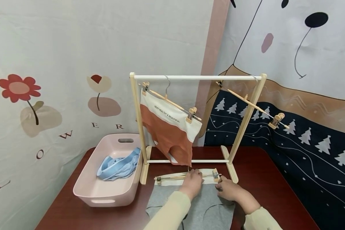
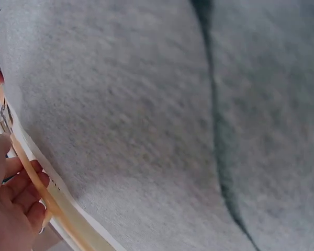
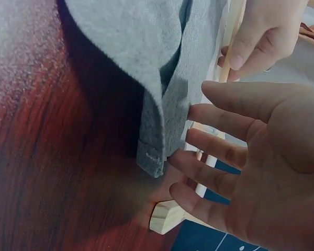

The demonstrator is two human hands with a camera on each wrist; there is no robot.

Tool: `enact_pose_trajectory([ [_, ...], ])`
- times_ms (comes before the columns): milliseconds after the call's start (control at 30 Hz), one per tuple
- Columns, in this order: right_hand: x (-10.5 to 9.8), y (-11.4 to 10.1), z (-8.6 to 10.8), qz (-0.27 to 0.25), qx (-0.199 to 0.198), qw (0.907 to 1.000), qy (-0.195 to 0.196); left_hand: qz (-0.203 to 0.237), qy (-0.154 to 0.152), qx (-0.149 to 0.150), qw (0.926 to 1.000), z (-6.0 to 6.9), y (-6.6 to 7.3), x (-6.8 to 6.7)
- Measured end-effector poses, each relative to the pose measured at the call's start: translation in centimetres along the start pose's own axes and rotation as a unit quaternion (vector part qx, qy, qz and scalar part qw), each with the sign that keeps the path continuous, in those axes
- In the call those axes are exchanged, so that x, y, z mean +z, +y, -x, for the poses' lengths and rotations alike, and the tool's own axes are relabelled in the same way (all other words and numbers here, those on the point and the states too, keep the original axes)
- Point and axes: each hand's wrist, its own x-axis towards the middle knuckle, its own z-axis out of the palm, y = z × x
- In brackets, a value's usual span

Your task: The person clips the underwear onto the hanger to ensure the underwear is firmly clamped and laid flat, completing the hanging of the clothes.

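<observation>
Plainly, the left hand (image 1: 193,182) pinches the hanger (image 2: 58,212), fingers curled round its bar; the right hand (image 1: 228,189) has fingers spread wide, gripping nothing, at the edge of the grey garment (image 1: 208,204); that garment lies on the tabletop (image 1: 261,177), clipped to the hanger; only the right wrist view shows its pale mark (image 3: 152,156); only the head view shows the tub (image 1: 126,195).

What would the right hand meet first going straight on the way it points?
The right hand would likely meet the grey garment first, just ahead; whether they touch is unclear.
</observation>
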Motion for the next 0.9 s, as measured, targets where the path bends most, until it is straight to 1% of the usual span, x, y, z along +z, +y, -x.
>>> enact_pose_trajectory([
  [67,0.0,0.0,0.1,0.016,0.004,0.9998,-0.011,-0.005,0.004,-0.002,1.0,-0.2,0.0,0.0],
  [133,-0.1,0.0,0.2,0.03,0.005,0.9994,-0.015,-0.004,0.016,-0.004,0.9999,-0.4,0.1,-0.1],
  [167,-0.1,0.0,0.4,0.033,0.006,0.9993,-0.018,-0.004,0.018,-0.005,0.9998,-0.6,0.1,-0.3],
  [267,-0.1,0.0,0.6,0.031,0.006,0.9993,-0.02,0.002,0.04,-0.012,0.9991,-1.0,0.1,-0.4],
  [333,-0.1,0.0,0.7,0.024,0.005,0.9994,-0.023,0.018,0.047,-0.015,0.9986,-1.2,0.0,-0.4],
  [433,0.0,0.2,0.5,0.006,-0.007,0.9997,-0.02,0.058,0.045,-0.023,0.997,-1.4,-0.2,-0.8],
  [533,-0.1,0.4,0.3,-0.01,-0.023,0.9996,-0.014,0.104,0.033,-0.03,0.9935,-1.5,-0.5,-1.4],
  [600,-0.2,0.5,0.2,-0.021,-0.034,0.9991,-0.01,0.137,0.024,-0.032,0.9897,-1.6,-0.7,-1.7],
  [700,-0.5,0.4,0.2,-0.03,-0.047,0.9984,-0.006,0.19,0.004,-0.036,0.9811,-1.7,-1.0,-2.0],
  [767,-0.6,0.3,0.2,-0.035,-0.049,0.9982,-0.003,0.223,-0.012,-0.039,0.974,-1.7,-1.1,-2.2],
  [900,-0.5,0.4,-0.1,-0.059,-0.041,0.9974,0.005,0.255,-0.03,-0.027,0.9661,-1.6,-1.3,-2.3],
])
